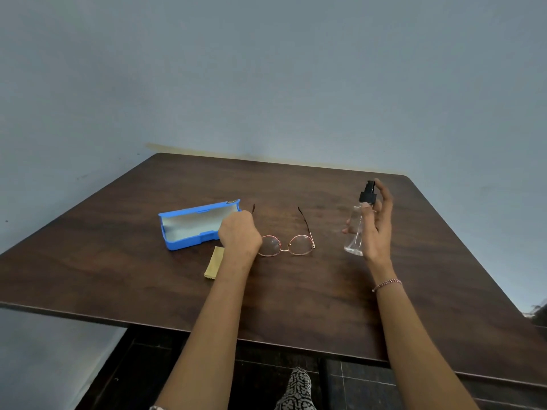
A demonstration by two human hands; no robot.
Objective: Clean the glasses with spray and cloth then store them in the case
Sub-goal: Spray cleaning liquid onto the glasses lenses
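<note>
Round thin-framed glasses [299, 244] lie on the dark wooden table [296, 297] with both arms unfolded, pointing away from me. My left hand [238, 233] is closed around the left arm of the glasses, covering part of the left lens. My right hand [377, 223] holds a clear spray bottle [356, 229] with a black pump top upright above the table, right of the glasses, index finger on the pump. A blue case [192, 224] lies open behind my left hand. A folded yellow cloth [214, 263] rests in front of the case.
A grey-blue wall stands behind the table's far edge. The table's near edge runs across the lower frame, with dark floor tiles and a patterned trouser leg [297, 389] below it.
</note>
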